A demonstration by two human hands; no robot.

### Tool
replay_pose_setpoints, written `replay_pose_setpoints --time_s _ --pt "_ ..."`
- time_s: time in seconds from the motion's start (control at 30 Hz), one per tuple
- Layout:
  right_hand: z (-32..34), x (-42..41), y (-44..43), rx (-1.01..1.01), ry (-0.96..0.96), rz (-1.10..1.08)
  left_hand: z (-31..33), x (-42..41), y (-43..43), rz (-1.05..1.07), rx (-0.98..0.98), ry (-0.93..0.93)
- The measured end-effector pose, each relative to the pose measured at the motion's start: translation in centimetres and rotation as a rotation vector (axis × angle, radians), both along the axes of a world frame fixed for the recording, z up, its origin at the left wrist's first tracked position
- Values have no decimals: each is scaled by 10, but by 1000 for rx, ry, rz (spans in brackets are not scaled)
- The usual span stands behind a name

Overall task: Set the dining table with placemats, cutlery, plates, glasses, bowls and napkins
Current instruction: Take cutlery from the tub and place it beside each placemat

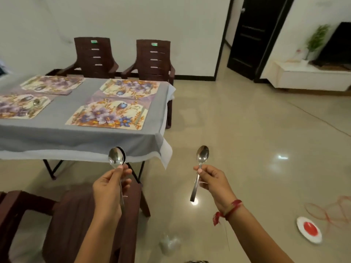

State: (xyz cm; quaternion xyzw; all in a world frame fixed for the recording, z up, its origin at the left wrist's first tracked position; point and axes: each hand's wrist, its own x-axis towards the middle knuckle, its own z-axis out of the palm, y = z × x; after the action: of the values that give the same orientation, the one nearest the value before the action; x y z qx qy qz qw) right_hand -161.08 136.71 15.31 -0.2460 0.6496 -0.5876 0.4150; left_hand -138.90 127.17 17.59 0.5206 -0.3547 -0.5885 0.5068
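My left hand point(110, 188) grips steel spoons point(116, 158) upright by their handles; two bowls seem stacked one behind the other. My right hand point(214, 182) pinches a single steel spoon point(201, 155) by its neck, bowl up. Both hands hover in front of the table's near right corner. The table has a grey cloth point(76, 135) with several floral placemats: the nearest point(108, 115), one behind it point(131, 87), a far left one point(51, 83), and a near left one point(20, 106) with spoons point(35, 103) lying on it.
Two brown plastic chairs point(152, 61) stand behind the table, and another brown chair point(76, 215) is right below my left arm. A white plate with a red centre point(308, 231) lies on the shiny floor at right. A dark door and a white cabinet point(311, 76) are beyond.
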Motion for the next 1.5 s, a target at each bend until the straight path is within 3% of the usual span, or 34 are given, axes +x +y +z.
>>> replay_pose_setpoints --time_s 0.37,0.83,1.1,1.5 --pt "-10 -103 -193 62 -91 200 -15 -90 -121 184 38 -76" --pt "-26 -191 -415 206 -215 631 -15 -186 -253 506 103 -154" --pt "-32 -178 -477 226 -345 555 -11 -191 -291 597 114 -192" --pt "-80 -78 -563 351 -377 266 -25 -120 -403 417 210 -265"
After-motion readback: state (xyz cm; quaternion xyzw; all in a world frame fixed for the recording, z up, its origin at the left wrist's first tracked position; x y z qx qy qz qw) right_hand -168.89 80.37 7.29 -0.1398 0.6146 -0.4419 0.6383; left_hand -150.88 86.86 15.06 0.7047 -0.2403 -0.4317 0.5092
